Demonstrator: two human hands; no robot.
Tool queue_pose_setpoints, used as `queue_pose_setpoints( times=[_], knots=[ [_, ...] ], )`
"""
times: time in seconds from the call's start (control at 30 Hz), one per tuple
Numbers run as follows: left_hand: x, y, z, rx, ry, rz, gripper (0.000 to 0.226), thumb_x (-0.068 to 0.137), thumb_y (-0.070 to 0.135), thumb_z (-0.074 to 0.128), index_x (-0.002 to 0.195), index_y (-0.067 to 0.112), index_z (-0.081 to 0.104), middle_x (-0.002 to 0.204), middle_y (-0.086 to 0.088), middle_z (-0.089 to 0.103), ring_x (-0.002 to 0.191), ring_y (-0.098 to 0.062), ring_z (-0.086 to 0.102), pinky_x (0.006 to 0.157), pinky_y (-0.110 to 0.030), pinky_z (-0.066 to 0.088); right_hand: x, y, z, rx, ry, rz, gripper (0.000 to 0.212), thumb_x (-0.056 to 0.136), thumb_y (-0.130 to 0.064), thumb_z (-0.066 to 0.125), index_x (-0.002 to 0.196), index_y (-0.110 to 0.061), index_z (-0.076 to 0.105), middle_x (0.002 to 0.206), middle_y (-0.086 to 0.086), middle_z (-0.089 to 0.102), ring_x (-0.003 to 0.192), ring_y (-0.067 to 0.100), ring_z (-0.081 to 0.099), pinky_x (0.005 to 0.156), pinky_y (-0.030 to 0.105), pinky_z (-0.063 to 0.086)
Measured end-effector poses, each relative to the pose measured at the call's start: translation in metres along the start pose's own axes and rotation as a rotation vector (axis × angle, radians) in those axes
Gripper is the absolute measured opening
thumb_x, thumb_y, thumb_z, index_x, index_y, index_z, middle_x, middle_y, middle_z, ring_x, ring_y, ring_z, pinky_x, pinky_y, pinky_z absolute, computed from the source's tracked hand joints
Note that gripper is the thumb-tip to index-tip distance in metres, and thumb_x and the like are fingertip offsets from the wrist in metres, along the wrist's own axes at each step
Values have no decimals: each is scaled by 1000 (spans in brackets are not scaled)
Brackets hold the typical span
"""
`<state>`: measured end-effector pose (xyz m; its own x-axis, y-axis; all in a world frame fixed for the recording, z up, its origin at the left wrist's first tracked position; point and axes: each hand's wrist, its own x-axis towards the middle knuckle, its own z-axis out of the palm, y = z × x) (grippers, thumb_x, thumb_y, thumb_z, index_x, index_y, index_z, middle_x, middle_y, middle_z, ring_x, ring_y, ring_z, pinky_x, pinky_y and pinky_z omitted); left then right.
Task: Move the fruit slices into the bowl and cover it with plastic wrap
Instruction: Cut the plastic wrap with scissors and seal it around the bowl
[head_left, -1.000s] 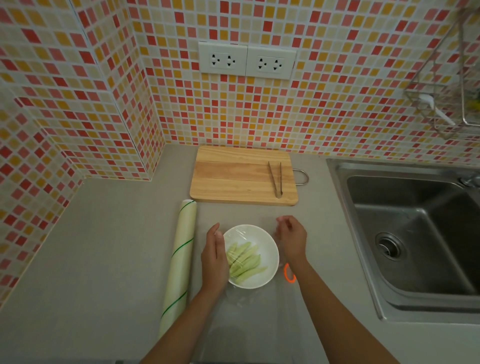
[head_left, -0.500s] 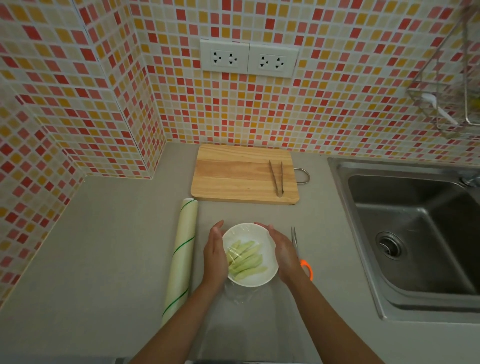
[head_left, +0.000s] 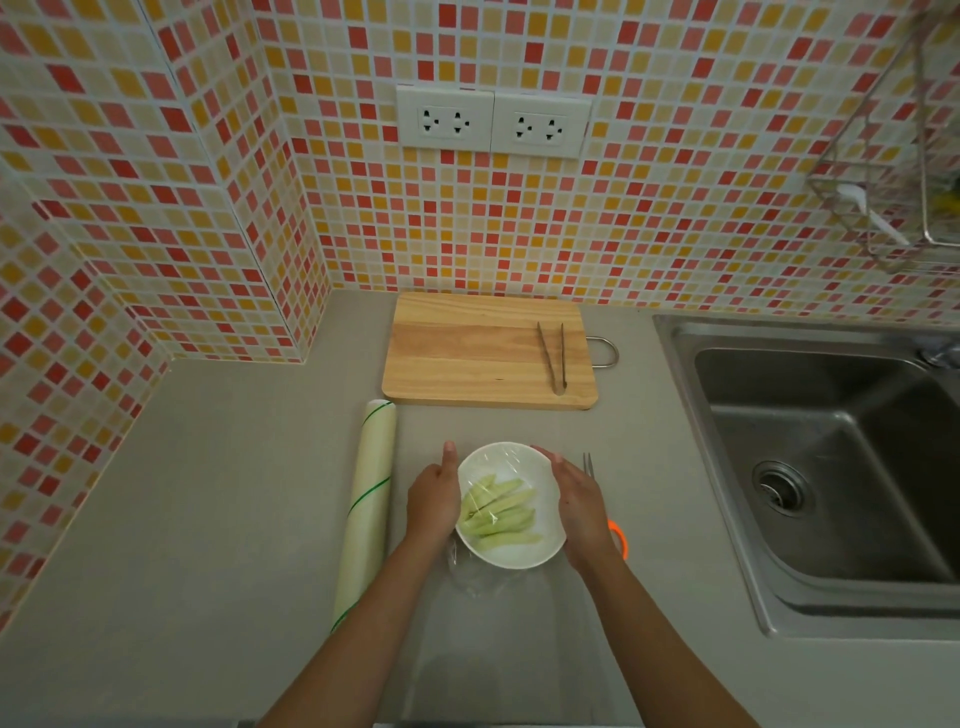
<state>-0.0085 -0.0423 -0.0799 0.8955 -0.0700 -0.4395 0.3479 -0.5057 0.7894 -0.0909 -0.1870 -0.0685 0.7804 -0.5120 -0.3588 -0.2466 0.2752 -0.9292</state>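
your hands cup the wrapped bowl on the counter.

at far left lies the roll (head_left: 365, 499), lengthwise along the counter (head_left: 197, 509). just right of it your left hand (head_left: 434, 499) presses flat against the left side of the bowl (head_left: 511, 551), fingers straight and together, not curled round anything. the slices (head_left: 498, 512) sit inside the bowl under the wrap (head_left: 498, 462), which is stretched over the rim and bunches loose at the near edge. your right hand (head_left: 579, 501) lies open against the right rim, fingers extended. scissors (head_left: 615, 535) with an orange handle show just beside that hand. behind, tongs (head_left: 553, 356) rest on the board (head_left: 467, 353). the sink (head_left: 831, 467) sits at far right.
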Motion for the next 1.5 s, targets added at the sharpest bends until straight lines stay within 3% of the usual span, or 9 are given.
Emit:
queue_pose_setpoints(
  times=[0.1,0.2,0.3,0.63,0.83,1.07,1.3,1.4,1.5],
  knots=[
    [5,0,0,-22,-64,-39,67,96,58,25,61,9,54,68,-6,59,75,-28,58,68,-34,40,0,1,-1,-1,-1,-7,30,99,-23,45,107,-12,73,101,-1,74,83,3,70,64,13,53],
    [9,-3,0,-134,-77,-70,62,96,56,35,63,7,56,73,-12,63,76,-31,62,74,-38,48,0,1,-1,-13,-17,-32,31,101,-21,44,107,-10,72,101,1,74,86,5,70,67,14,54],
    [7,-4,-2,-154,-6,-4,56,96,50,41,57,9,47,65,-11,56,66,-26,54,65,-35,42,0,1,-2,-28,-33,-40,33,101,-23,43,109,-8,71,104,4,74,92,13,70,73,18,56],
    [-1,-4,-5,-296,102,88,42,95,29,54,61,9,41,58,-5,42,60,-18,39,54,-30,32,2,1,-1,-89,-31,-45,32,102,-20,41,101,-18,73,94,-8,76,86,3,70,71,14,54],
    [-4,-6,0,-369,70,74,37,95,26,54,67,6,44,66,-14,41,66,-20,38,63,-31,32,2,3,1,-98,-12,-35,34,102,-28,40,101,-22,74,97,-7,76,89,6,71,67,14,53],
    [5,-14,-13,-220,49,150,37,96,26,52,66,9,39,63,-9,37,61,-18,36,55,-30,30,3,1,-1,-122,-15,-38,34,101,-27,41,97,-27,75,96,-8,76,91,7,70,76,20,54],
    [5,-19,-7,-202,70,170,39,96,23,53,63,12,35,60,-6,35,63,-17,34,59,-33,29,2,3,1,-132,1,-41,35,101,-28,41,93,-33,75,92,-13,76,85,1,70,67,13,53],
    [0,-19,-4,-122,148,223,43,98,27,49,60,15,32,56,1,38,57,-17,36,59,-33,31,2,5,1,-112,1,-32,34,100,-29,42,93,-32,75,92,-11,76,85,3,71,64,13,53],
    [-4,-18,-6,-58,294,306,37,97,30,49,66,12,40,63,-2,46,59,-20,44,58,-32,33,4,7,0,-102,-13,-29,34,101,-29,41,102,-23,74,98,-3,76,93,12,71,76,24,57]
  ],
)
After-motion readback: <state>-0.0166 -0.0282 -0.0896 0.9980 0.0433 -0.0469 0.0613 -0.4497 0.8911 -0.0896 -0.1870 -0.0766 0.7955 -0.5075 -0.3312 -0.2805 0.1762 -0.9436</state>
